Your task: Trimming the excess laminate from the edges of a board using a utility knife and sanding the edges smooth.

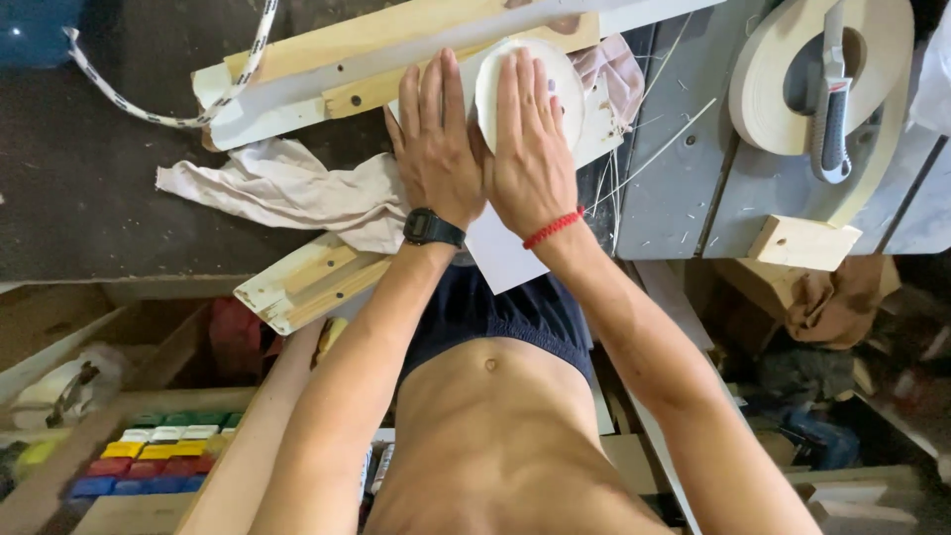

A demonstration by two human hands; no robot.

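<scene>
Biggest thing here is the dark worktop (pixel 89 188), pretty cluttered, with a grey slatted section on its right. Across the top lies a long wooden frame piece (pixel 396 45) with a white face, and a second shorter one (pixel 307 282) hangs off the near edge. On the grey part sits a big roll of pale edge banding (pixel 768 89), with a utility knife (pixel 832 109) lying across its hole. A crumpled beige rag (pixel 277 188) sprawls just left of the hands.

Both hands lie flat, side by side, fingers stretched out and together, not gripping anything. The left hand (pixel 436 149), black watch on the wrist, presses palm-down on a white panel (pixel 500 253). The right hand (pixel 530 154), red cord at the wrist, rests on a small white round disc (pixel 530 94) that sits on that same panel, right below the long frame piece.

Down on the lower left there's a wooden tray (pixel 99 495) holding rows of little coloured blocks (pixel 158 456): green, white, yellow, red, blue. A small wood block (pixel 802 243) sits at the grey edge.
</scene>
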